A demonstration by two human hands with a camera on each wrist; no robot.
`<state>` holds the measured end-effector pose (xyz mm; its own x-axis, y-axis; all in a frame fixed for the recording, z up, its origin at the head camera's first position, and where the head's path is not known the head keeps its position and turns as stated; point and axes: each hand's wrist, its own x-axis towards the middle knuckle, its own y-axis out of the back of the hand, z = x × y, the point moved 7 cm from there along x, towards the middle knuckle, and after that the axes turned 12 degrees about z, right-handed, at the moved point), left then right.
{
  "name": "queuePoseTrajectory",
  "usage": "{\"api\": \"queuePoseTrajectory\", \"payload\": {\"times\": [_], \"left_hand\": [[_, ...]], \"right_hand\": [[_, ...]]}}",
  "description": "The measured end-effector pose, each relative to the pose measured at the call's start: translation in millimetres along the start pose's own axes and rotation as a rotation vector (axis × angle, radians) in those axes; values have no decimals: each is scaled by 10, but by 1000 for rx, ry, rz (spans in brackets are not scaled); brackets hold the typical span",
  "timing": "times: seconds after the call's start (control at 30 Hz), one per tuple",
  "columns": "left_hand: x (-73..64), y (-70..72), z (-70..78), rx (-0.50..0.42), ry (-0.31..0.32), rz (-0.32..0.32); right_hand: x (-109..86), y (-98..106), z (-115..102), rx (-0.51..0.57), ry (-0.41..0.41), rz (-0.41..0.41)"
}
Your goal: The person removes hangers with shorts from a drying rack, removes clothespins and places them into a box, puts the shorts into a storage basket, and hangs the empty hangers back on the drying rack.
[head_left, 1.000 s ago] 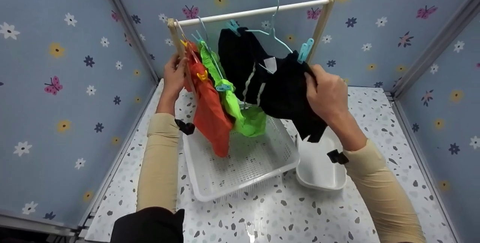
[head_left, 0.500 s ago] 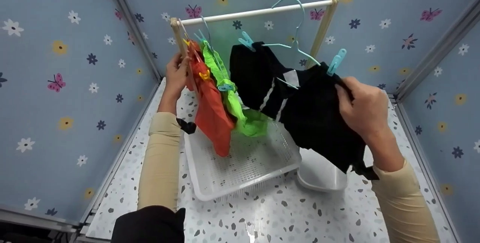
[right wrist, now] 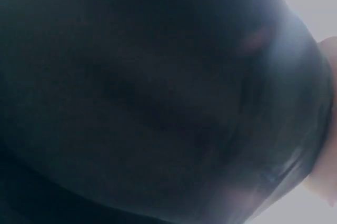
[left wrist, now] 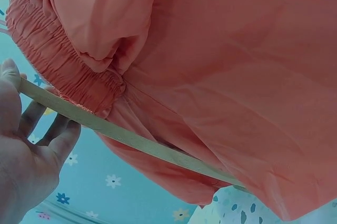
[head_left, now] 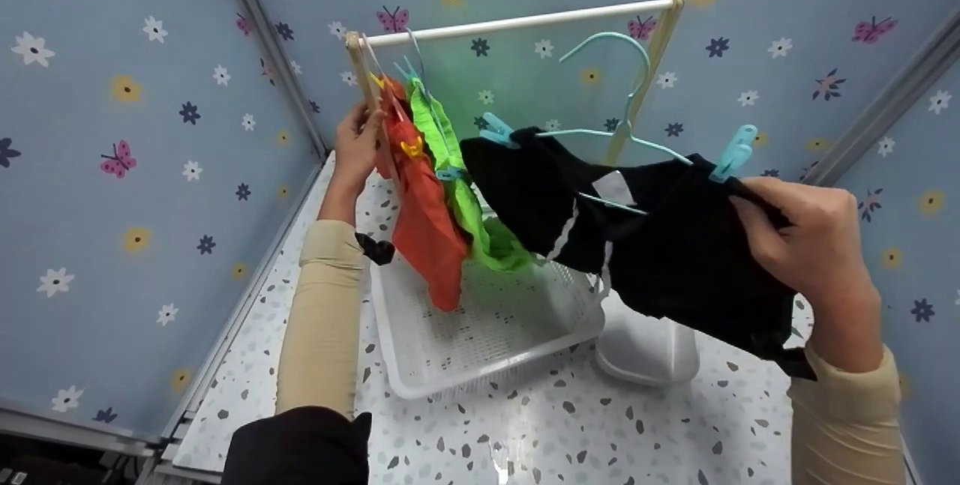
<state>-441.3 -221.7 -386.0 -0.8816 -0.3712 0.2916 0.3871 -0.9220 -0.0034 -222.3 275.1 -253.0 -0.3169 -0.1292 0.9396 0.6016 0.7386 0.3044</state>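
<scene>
Black garment (head_left: 660, 245) on hanger (head_left: 626, 106) already off the rail (head_left: 517, 20), pinched in right hand (head_left: 806, 238) at right of frame. Left hand (head_left: 356, 148) gripping the post (head_left: 364, 88); orange (head_left: 424, 223) and green (head_left: 457, 185) garments still hanging.

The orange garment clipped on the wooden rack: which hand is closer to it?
Left. The left hand grips the rack's wooden post right beside the orange garment; the right hand is far across, holding the black garment.
</scene>
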Motion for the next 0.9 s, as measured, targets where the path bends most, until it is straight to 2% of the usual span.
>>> {"api": "queuePoseTrajectory", "payload": {"times": [0.13,0.27,0.4,0.53,0.63,0.73,0.83,0.9], "left_hand": [[-59,24,97,15,3,2],[-1,18,48,15,24,-8],[36,26,-57,68,46,-45],[-45,138,-61,148,41,-40],[-153,269,16,152,31,-15],[-286,379,145,130,6,-19],[-461,472,338,103,-46,-37],[-630,526,540,81,-97,-46]], "right_hand": [[49,72,-50,135,-35,40],[79,53,-105,237,-26,60],[72,-66,-126,286,7,38],[52,-216,-95,298,37,11],[37,-321,-73,316,45,3],[22,-421,-74,351,46,-5],[5,-533,-90,387,43,-23],[-11,-612,-104,411,37,-33]]}}
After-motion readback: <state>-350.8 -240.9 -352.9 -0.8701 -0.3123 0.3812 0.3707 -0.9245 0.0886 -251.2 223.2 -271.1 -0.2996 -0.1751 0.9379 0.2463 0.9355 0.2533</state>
